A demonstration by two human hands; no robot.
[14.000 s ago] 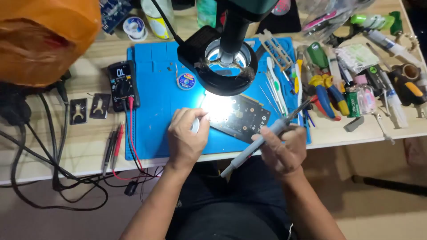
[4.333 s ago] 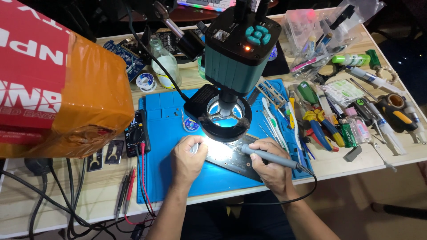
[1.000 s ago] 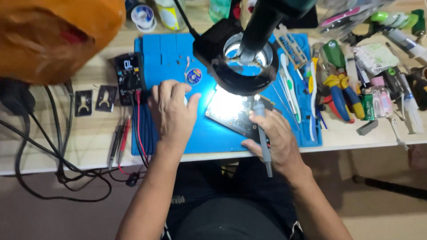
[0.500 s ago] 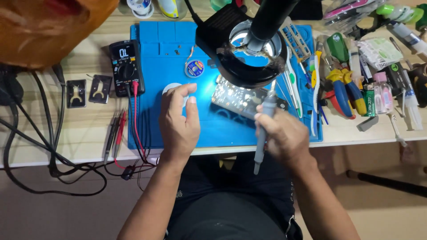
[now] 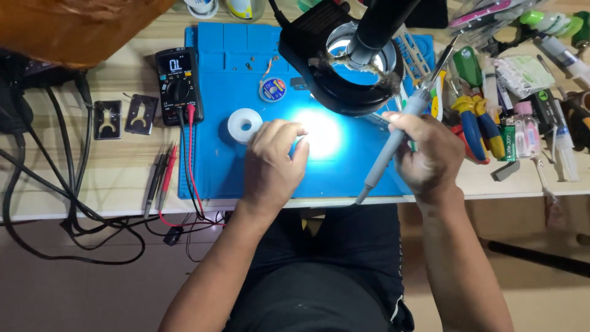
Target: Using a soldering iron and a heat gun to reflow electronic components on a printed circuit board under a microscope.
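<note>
My left hand (image 5: 273,161) lies palm down on the blue work mat (image 5: 215,166), fingers bent. It is just right of a white tape roll (image 5: 244,125), and its fingertips are at the edge of a bright glare patch (image 5: 322,132). Whether it pinches anything is hidden by the glare. My right hand (image 5: 428,157) grips a grey soldering iron (image 5: 393,144) by its handle at the mat's right edge. The tip points up and right toward the tools, and the cord end hangs over the table's front edge.
A black microscope ring light (image 5: 350,67) overhangs the mat's top. A multimeter (image 5: 178,85) with red and black leads stands at the mat's left. A solder wick spool (image 5: 272,90) lies mid-mat. Pliers (image 5: 476,123), tubes and several tools crowd the right; cables (image 5: 67,203) trail left.
My right hand has swung the soldering iron away to the right, tip now up. The circuit board seen under the light before is lost in glare. My left hand stays by the tape roll.
</note>
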